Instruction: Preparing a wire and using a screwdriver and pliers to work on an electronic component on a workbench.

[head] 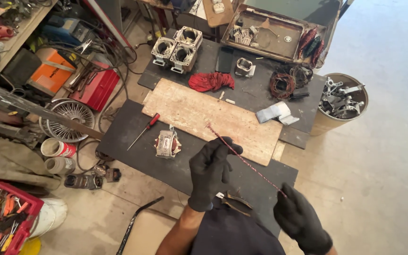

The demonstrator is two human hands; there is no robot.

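Twisted red-and-white wire (244, 160) is stretched taut over the dark bench (133, 127) — left hand (209, 172) pinching it near the upper end, right hand (301, 219) closed on the lower end. Nearby, the wound motor core (167, 144) lies untouched beside a red-handled screwdriver (143, 131); pliers (234, 200) rest below.

We see the wooden board (213, 120) lying on the dark mat (138, 141), with the screwdriver (143, 131) and motor stator (167, 144) just before its left end. Behind the board lie the rag (211, 81) and engine cylinder blocks (176, 49); the bucket of metal parts (338, 101) stands far right.
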